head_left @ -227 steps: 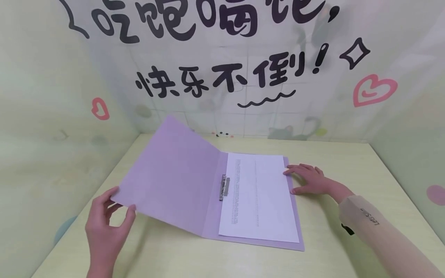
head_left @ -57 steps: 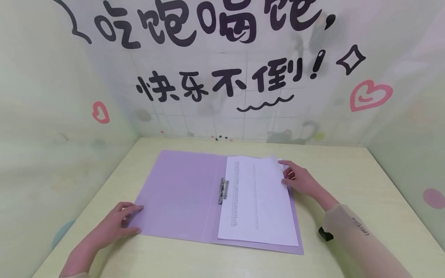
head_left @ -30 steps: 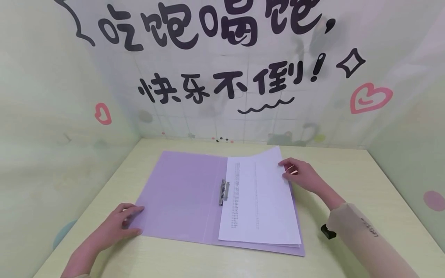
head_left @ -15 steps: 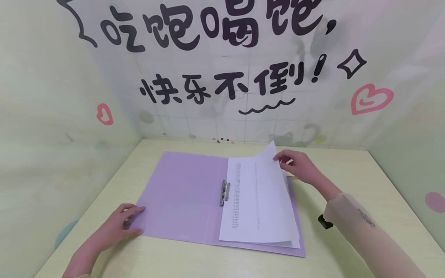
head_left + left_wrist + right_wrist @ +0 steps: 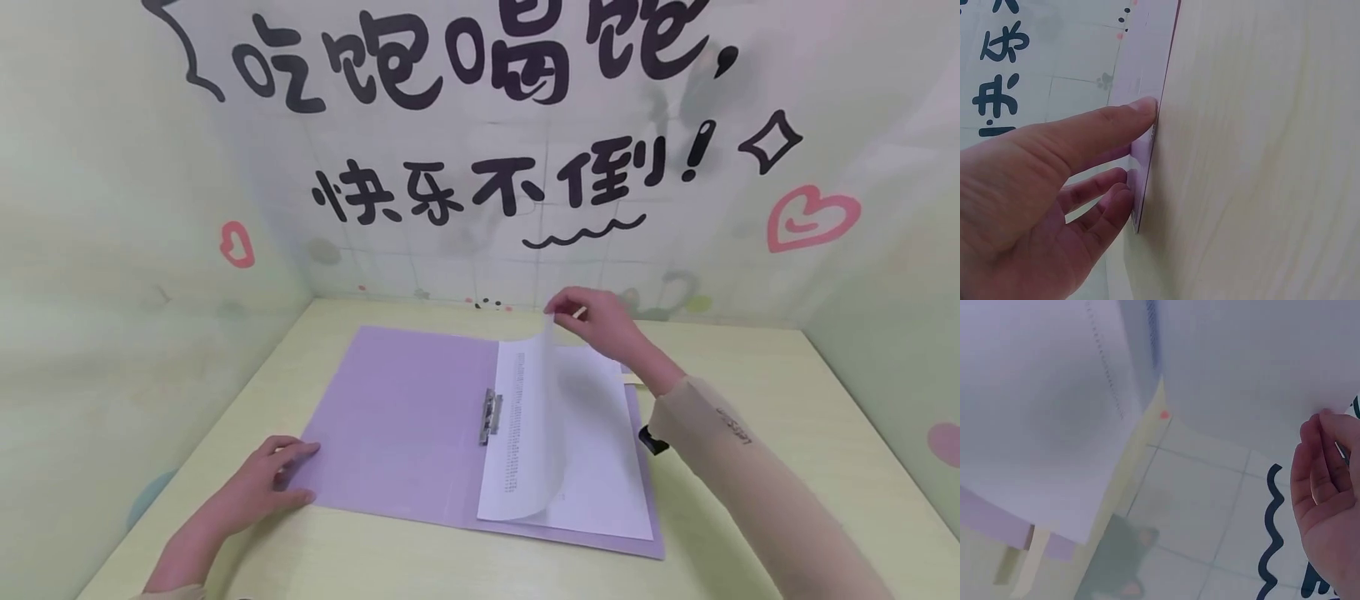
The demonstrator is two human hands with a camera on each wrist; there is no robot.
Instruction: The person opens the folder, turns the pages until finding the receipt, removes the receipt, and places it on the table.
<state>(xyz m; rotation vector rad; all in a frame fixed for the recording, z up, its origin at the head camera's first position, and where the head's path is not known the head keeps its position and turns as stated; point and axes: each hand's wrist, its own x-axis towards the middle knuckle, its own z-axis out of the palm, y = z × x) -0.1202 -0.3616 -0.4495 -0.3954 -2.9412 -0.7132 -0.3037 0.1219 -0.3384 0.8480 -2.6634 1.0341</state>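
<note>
A purple clip folder point(image 5: 397, 417) lies spread on the table, its metal clip point(image 5: 491, 417) near the fold. Between finger and thumb, my right hand point(image 5: 592, 321) pinches the far outer corner of the top paper sheet point(image 5: 528, 433), also seen as a raised sheet point(image 5: 1229, 369) in the right wrist view. That sheet curls up and leftward, baring another printed sheet point(image 5: 600, 450) beneath. My left hand point(image 5: 262, 483) rests on the near left corner of the folder's cover; in the left wrist view its thumb point(image 5: 1141, 106) touches the cover's edge, fingers loosely bent.
A pale tab point(image 5: 632, 379) sticks out past the folder's right edge. The light wooden table point(image 5: 390, 558) meets a wall hanging point(image 5: 480, 250) with black lettering at the back, and pale side walls stand left and right. A black band point(image 5: 654, 440) circles the right wrist.
The cover has come down flat on the table, left hand staying at its corner. My right hand has taken the top sheet's corner and carried it up and leftward, uncovering the sheet below.
</note>
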